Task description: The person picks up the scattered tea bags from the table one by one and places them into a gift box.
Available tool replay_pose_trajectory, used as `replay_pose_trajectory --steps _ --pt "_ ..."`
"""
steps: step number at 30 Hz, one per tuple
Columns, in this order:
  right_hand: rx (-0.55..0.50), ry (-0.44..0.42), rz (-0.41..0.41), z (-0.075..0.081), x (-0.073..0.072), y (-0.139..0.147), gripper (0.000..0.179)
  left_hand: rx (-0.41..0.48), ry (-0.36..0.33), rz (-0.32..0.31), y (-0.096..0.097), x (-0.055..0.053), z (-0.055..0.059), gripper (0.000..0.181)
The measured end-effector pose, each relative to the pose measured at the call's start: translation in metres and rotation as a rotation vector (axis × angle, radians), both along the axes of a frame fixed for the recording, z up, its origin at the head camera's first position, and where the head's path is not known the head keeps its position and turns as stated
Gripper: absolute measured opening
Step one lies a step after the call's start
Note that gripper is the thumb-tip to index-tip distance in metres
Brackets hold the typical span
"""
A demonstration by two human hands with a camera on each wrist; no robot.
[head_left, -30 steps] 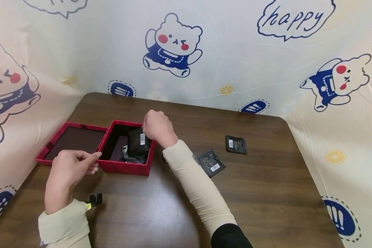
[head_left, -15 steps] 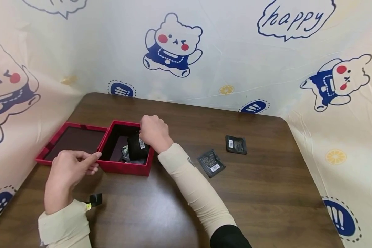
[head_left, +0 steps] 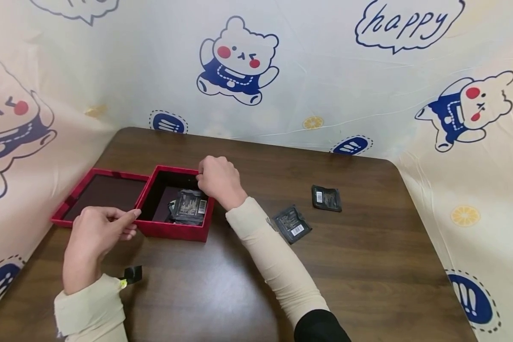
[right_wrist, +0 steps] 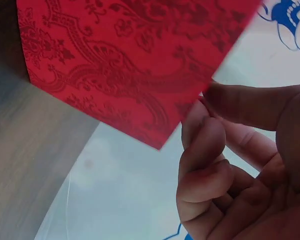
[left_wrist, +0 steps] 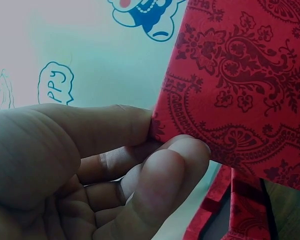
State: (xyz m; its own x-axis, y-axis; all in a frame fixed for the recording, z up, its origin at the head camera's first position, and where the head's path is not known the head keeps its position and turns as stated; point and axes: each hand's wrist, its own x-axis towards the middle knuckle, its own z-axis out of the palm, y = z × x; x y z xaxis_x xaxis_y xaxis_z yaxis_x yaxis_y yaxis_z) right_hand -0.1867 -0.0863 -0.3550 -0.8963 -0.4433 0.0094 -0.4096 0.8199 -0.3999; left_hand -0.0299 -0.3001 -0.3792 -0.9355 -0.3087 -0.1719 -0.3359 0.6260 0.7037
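Note:
A red patterned box (head_left: 171, 231) stands without a lid, with several dark packets (head_left: 190, 206) lying flat inside it. My left hand (head_left: 98, 230) pinches its near left corner; in the left wrist view my thumb and fingers close on that red corner (left_wrist: 215, 125). At the far right of the box, my right hand (head_left: 220, 180) has curled fingers at the rim. The right wrist view shows the thumb and a finger meeting at the red wall's (right_wrist: 125, 65) edge; their tips are partly hidden, and nothing is seen between them.
The red-rimmed lid (head_left: 102, 194) lies inside up against the box's left side. To the right, a dark packet (head_left: 291, 224) lies on the brown table (head_left: 367, 266), and another packet (head_left: 327, 198) sits farther back. A printed curtain (head_left: 299, 71) surrounds the table.
My right hand dipped left and down at the rim, then came back up. The packet under it, upright before, now lies flat in the box. My left hand stays put.

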Motion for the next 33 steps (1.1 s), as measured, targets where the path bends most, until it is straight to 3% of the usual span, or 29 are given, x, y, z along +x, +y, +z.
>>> replay_pose_trajectory --steps 13,19,33 --pt "-0.161 -0.025 -0.047 0.012 -0.001 0.033 0.013 -0.008 0.002 0.001 -0.001 0.000 0.000 0.049" --pt "-0.183 0.000 -0.061 0.010 -0.003 0.046 0.010 -0.018 0.006 -0.007 -0.001 0.000 0.000 0.049" --pt "-0.232 -0.051 -0.102 -0.002 -0.015 0.090 0.008 -0.016 0.002 -0.004 0.000 0.000 -0.001 0.050"
